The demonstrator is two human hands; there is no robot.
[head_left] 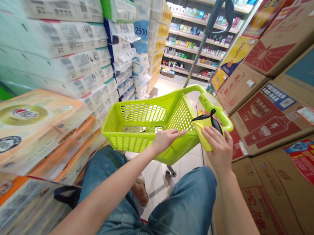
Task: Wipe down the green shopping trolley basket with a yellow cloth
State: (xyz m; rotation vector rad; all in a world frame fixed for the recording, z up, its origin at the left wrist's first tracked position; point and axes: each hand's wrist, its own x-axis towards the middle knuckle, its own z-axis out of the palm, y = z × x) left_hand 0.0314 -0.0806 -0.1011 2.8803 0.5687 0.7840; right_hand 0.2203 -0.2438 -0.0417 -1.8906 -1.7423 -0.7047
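Observation:
A lime-green wheeled shopping basket [139, 146] with slotted walls stands before my knees. My left hand [167, 139] lies at its near rim, fingers stretched out to the right; I cannot tell how firmly it touches. At the basket's right end, my right hand [219, 146] is closed on a yellow cloth [205, 133] with black trim, pressed close to the rim. Part of the cloth is hidden under the fingers. Just beyond is the basket's thick green handle [226, 122]. A grey pull rod with a dark loop grip [222, 15] rises behind it.
Stacked tissue packs [80, 39] line the left side, with orange packs [15, 127] close by my left leg. Cardboard cartons [276, 120] are piled along the right. Shelves of small goods [195, 38] stand at the aisle's far end.

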